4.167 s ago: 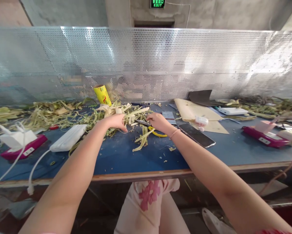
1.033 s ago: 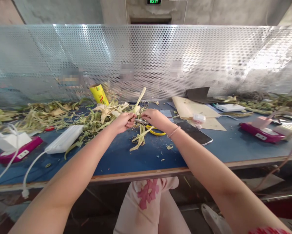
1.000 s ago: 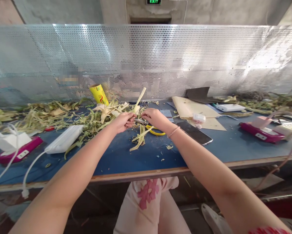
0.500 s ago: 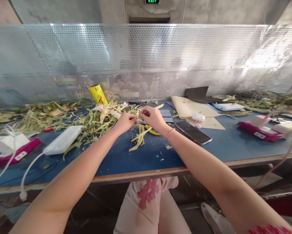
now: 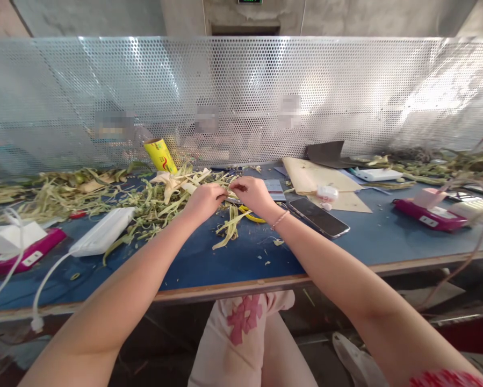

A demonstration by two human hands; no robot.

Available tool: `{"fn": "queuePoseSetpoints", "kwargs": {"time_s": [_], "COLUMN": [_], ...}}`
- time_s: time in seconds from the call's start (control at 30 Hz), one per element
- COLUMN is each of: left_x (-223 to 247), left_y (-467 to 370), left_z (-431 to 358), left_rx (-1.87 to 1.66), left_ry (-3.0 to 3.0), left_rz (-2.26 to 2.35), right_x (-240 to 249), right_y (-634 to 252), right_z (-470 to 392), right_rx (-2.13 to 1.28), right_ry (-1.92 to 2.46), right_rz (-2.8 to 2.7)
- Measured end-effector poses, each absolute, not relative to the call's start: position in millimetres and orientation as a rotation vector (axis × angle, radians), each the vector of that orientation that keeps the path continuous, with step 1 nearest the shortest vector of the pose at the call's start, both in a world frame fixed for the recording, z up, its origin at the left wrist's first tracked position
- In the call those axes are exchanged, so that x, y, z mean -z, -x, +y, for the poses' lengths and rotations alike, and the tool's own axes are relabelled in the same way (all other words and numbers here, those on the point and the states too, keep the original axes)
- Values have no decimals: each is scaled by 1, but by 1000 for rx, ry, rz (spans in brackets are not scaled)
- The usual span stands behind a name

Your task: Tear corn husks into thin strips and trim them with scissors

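My left hand (image 5: 206,200) and my right hand (image 5: 249,192) meet over the blue table, fingertips nearly touching. Both are closed in a pinch; whatever lies between the fingers is too small and hidden to make out. Just below my right hand shows a yellow handle (image 5: 253,216), apparently of scissors, with a metal part reaching under the fingers. Beside it lies a pale green strip of dried leaf (image 5: 230,227). To the left spreads a tangled heap of dried plant strips (image 5: 160,207), close to my left hand.
A phone (image 5: 319,216) and a white earbud case (image 5: 327,193) lie to the right, near brown paper (image 5: 314,174). A yellow tube (image 5: 160,156) stands behind the heap. Left are a white power adapter (image 5: 104,231) and a magenta power strip (image 5: 48,250). A perforated metal screen (image 5: 241,70) rises behind.
My hands stay together, with small finger movements; the left has rolled slightly, its back more to view. A pale strip that stuck out behind my right hand no longer shows.
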State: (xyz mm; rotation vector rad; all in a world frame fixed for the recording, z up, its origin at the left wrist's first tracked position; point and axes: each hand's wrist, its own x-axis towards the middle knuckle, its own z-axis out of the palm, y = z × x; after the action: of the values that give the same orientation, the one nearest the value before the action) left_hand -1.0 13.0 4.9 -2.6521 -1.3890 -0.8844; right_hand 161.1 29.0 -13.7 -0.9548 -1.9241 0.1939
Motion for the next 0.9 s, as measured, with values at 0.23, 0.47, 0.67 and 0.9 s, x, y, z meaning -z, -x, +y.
{"fn": "queuePoseSetpoints", "kwargs": {"time_s": [0.23,0.47,0.67,0.9], "left_x": [-6,-5,-2,3], "left_y": [1,0,-2,-4], "left_z": [12,10,10,14], "left_rx": [922,779,802,799], "left_ry": [2677,2612,2553,2460], "left_rz": [-1312,-1290,-1204,-1179], "right_x": [11,11,14,18], "right_y": [-162,-161,-161,-162], "right_z": [27,25,29,31], "right_rx": [-149,-102,-93,-129], "right_ry": [983,972,829,814], "right_rz": [-2035,-2081,-2102,-2108]}}
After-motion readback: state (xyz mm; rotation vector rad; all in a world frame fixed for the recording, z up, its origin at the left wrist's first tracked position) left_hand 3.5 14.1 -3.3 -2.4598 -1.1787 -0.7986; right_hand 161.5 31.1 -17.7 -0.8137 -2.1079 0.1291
